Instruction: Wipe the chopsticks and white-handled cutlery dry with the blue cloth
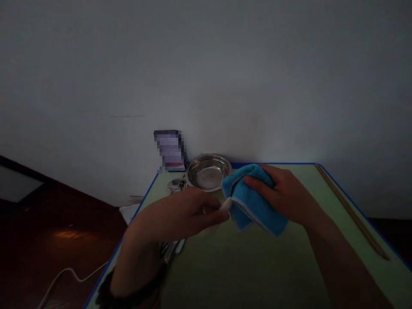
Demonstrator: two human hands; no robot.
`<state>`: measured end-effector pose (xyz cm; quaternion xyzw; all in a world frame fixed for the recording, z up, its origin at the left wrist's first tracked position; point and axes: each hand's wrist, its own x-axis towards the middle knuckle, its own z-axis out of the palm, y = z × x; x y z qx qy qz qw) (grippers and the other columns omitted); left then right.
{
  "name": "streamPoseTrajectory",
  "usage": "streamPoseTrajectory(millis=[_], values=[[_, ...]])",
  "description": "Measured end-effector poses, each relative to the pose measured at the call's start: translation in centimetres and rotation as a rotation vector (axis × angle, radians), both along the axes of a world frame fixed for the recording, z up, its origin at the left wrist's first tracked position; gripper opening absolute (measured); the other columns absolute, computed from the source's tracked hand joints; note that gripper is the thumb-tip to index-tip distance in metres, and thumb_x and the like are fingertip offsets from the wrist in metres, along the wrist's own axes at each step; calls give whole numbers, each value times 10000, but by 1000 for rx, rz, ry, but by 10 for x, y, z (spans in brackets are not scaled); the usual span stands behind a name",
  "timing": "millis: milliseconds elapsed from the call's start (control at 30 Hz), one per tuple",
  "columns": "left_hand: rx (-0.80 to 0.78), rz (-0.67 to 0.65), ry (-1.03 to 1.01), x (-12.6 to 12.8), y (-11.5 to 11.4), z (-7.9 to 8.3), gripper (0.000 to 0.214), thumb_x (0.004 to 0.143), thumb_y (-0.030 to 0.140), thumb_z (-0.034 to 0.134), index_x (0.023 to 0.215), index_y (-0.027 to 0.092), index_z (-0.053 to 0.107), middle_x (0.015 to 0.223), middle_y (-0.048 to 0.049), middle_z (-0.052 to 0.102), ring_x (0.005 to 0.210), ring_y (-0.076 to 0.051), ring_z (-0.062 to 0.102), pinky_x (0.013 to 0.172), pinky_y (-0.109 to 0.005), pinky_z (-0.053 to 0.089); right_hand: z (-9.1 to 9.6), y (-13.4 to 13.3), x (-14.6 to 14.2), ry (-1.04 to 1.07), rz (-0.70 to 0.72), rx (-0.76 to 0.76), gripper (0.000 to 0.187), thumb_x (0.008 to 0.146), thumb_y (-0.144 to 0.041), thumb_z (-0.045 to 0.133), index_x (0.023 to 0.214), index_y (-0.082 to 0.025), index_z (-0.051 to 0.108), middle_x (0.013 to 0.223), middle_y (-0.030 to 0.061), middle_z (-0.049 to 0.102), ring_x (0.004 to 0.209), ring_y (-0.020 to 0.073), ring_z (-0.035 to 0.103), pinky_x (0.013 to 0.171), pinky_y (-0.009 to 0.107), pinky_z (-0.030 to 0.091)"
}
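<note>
Right hand [286,193] closed around a blue cloth [254,201], which is folded over the far end of a utensil [225,204]; left hand [180,214] pinches its pale handle. Both are held above the green table [244,266], in front of a steel bowl [208,171]. The cloth, terry with a pale edge, is probably soft and limp. The utensil is probably stiff and slick, best gripped at the handle.

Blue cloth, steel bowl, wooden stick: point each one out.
blue cloth [254,202], head view, middle of the folded fabric.
steel bowl [208,173], head view, bare inner floor.
wooden stick [352,212], head view, mid-length near the table's right edge.
</note>
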<state>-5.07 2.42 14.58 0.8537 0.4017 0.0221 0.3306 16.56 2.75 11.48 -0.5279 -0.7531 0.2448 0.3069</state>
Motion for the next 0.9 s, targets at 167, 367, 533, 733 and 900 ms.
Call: streamPoseTrajectory(millis=[167, 367, 533, 733, 900], values=[[56, 9, -17, 3, 1, 1, 335, 882, 398, 366, 855, 175, 615, 677, 21, 591, 599, -98, 524, 532, -196, 360, 3, -3, 1, -121, 121, 53, 269, 817, -437, 471, 738, -195, 558, 693, -6, 593, 613, 124, 515, 571, 257, 345], [250, 47, -50, 7, -3, 5, 227, 854, 339, 442, 833, 189, 611, 726, 20, 610, 659, -106, 546, 587, -207, 383, 2, -8, -5, -149, 288, 33, 209, 840, -376, 451, 831, -205, 570, 775, -6, 615, 644, 116, 528, 600, 248, 360], [415, 95, -6, 11, -6, 4, 167, 812, 312, 497, 834, 185, 604, 776, 2, 636, 686, -125, 569, 606, -229, 396, 5, -12, -5, -163, 291, 76, 172, 834, -333, 465, 883, -221, 587, 789, -11, 621, 635, 111, 526, 609, 244, 368], [498, 72, -15, 15, -10, 8, 186, 825, 301, 468, 836, 182, 610, 762, -1, 643, 652, -119, 568, 592, -229, 393, 16, -19, -1, -193, 193, 67, 229, 807, -405, 487, 847, -215, 609, 749, -8, 635, 608, 114, 531, 561, 239, 365], [553, 64, -40, 22, -13, 12, 170, 816, 283, 482, 809, 188, 622, 695, 12, 630, 602, -109, 555, 554, -220, 378, 21, -22, 0, -187, 170, 44, 257, 804, -429, 486, 807, -207, 617, 672, -20, 619, 553, 99, 516, 506, 225, 353]])
